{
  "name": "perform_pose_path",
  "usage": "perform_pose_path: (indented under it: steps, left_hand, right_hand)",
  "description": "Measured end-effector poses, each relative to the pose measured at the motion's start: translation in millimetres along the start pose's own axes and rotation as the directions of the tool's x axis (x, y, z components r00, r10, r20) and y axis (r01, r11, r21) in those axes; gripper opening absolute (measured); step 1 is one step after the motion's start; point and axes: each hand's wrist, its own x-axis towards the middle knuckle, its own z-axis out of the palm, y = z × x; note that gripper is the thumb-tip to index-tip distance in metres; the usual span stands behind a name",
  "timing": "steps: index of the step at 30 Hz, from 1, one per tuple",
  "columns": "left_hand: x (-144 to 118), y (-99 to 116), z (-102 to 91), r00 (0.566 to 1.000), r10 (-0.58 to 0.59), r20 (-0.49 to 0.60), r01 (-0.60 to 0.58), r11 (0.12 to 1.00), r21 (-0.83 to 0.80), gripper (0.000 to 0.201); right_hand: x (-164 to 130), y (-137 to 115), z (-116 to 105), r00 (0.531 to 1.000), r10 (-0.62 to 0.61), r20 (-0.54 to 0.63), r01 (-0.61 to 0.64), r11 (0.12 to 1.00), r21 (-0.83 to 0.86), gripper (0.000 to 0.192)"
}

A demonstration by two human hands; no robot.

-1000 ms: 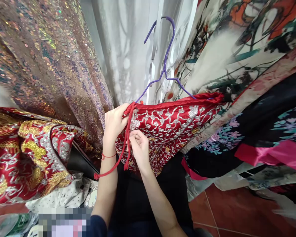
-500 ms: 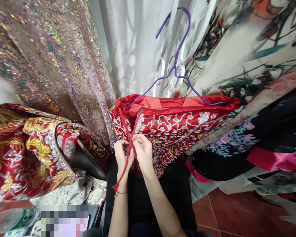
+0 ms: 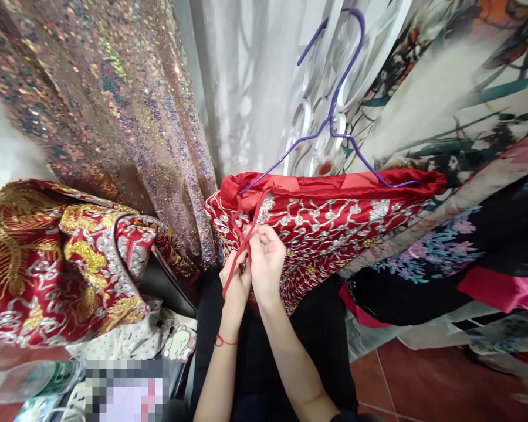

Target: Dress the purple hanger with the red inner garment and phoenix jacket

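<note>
A sequined curtain (image 3: 114,117) fills the upper left, and printed floral fabrics (image 3: 466,176) crowd the right. Between them hangs the red embroidered garment (image 3: 334,228), its waistband draped over a purple wire hanger (image 3: 334,123) in front of a white sheer curtain (image 3: 246,88). A second red and gold embroidered cloth (image 3: 57,258) lies heaped at the left. Both hands meet at the garment's left edge: the left hand (image 3: 236,281) and the right hand (image 3: 267,264) have their fingers pressed together, pinching the red cord (image 3: 242,243) that runs down from the waistband.
</note>
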Motion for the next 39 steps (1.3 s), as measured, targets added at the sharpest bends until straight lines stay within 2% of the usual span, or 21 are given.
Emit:
perform_pose_path:
  steps: [5,10,16,18,20,21,22,23,24,25,26,27,28,29,30,31,32,34,36,37,39]
  left_hand:
    - [-0.6,1.7,4.2,0.986,0.033,-0.165,-0.055,0.99,-0.132,0.024]
    - [-2.8,-3.2,6.0,0.991,0.005,-0.136,-0.014,0.998,-0.067,0.026]
    - [14.8,-1.0,1.2,0.988,-0.146,-0.045,0.145,0.989,-0.017,0.031]
    - [26.8,3.9,-9.5,0.985,-0.168,0.031,0.169,0.985,-0.02,0.029]
    - [38.9,13.1,-27.7,0.963,-0.126,0.239,0.148,0.986,-0.076,0.028]
    - [44.6,19.8,-38.9,0.923,-0.07,0.379,0.126,0.984,-0.124,0.028]
    - [50.5,27.8,-50.7,0.854,0.014,0.519,0.097,0.978,-0.186,0.028]
    - [56.8,36.9,-62.3,0.796,0.092,0.598,0.074,0.966,-0.247,0.028]
    - [64.0,46.7,-72.7,0.792,0.157,0.59,0.037,0.952,-0.303,0.028]
    - [72.7,56.6,-81.3,0.839,0.208,0.503,-0.024,0.937,-0.347,0.027]
    - [83.3,65.9,-87.3,0.909,0.231,0.347,-0.099,0.929,-0.358,0.027]
    - [95.8,74.2,-90.6,0.957,0.243,0.161,-0.179,0.926,-0.334,0.025]
    - [110.1,80.7,-91.1,0.971,0.236,-0.045,-0.239,0.928,-0.288,0.023]
    - [125.5,85.4,-89.4,0.943,0.217,-0.251,-0.274,0.936,-0.222,0.023]
    - [141.1,87.9,-85.9,0.9,0.206,-0.383,-0.274,0.953,-0.131,0.025]
    - [155.8,88.4,-81.3,0.875,0.199,-0.442,-0.24,0.97,-0.04,0.029]
    - [168.7,87.2,-76.2,0.892,0.187,-0.41,-0.193,0.981,0.027,0.033]
    - [186.1,80.6,-66.4,0.977,0.107,-0.183,-0.087,0.989,0.116,0.036]
    - [191.5,71.0,-58.7,0.999,0.038,-0.032,-0.032,0.985,0.171,0.036]
    - [190.7,65.9,-55.8,0.998,0.039,-0.039,-0.031,0.983,0.182,0.034]
    - [185.5,56.9,-52.1,0.985,0.091,-0.149,-0.066,0.984,0.165,0.029]
  right_hand:
    - [16.0,-18.3,16.8,0.994,-0.102,-0.047,0.103,0.994,0.019,0.015]
    - [30.1,-36.1,23.2,0.977,-0.2,-0.076,0.203,0.979,0.033,0.012]
    - [38.4,-36.4,4.9,0.987,-0.149,0.069,0.153,0.986,-0.065,0.017]
    - [40.9,-35.2,-7.9,0.98,-0.131,0.147,0.155,0.974,-0.167,0.02]
    - [43.9,-37.9,-26.0,0.969,-0.159,0.19,0.212,0.929,-0.305,0.02]
    - [45.8,-41.5,-37.5,0.961,-0.21,0.181,0.265,0.886,-0.381,0.02]
    - [48.3,-46.9,-50.5,0.946,-0.289,0.148,0.324,0.827,-0.459,0.02]
    - [51.6,-54.1,-64.8,0.915,-0.39,0.098,0.378,0.751,-0.541,0.02]
    - [55.6,-63.1,-80.1,0.863,-0.503,0.04,0.414,0.66,-0.627,0.021]
    - [60.5,-73.7,-95.7,0.794,-0.608,-0.013,0.42,0.563,-0.712,0.022]
    - [66.2,-85.3,-111.2,0.713,-0.699,-0.054,0.395,0.464,-0.793,0.023]
    - [72.4,-97.4,-125.8,0.629,-0.773,-0.084,0.338,0.37,-0.865,0.024]
    - [78.8,-109.3,-139.2,0.562,-0.822,-0.093,0.265,0.285,-0.921,0.025]
    - [85.1,-120.3,-151.0,0.524,-0.848,-0.082,0.187,0.209,-0.96,0.028]
    - [90.8,-130.0,-160.9,0.522,-0.85,-0.063,0.116,0.144,-0.983,0.031]
    - [95.6,-137.9,-168.8,0.556,-0.83,-0.04,0.063,0.09,-0.994,0.035]
    - [99.5,-144.0,-175.0,0.611,-0.792,-0.019,0.031,0.048,-0.998,0.036]
    - [104.1,-151.4,-182.4,0.715,-0.699,0.003,0.006,0.002,-1.0,0.031]
    - [105.7,-154.5,-184.7,0.761,-0.649,0.013,0.006,-0.013,-1.0,0.026]
    - [106.0,-155.2,-184.3,0.764,-0.645,0.018,0.009,-0.018,-1.0,0.026]
    - [106.6,-155.8,-180.4,0.755,-0.655,0.026,0.01,-0.028,-1.0,0.027]
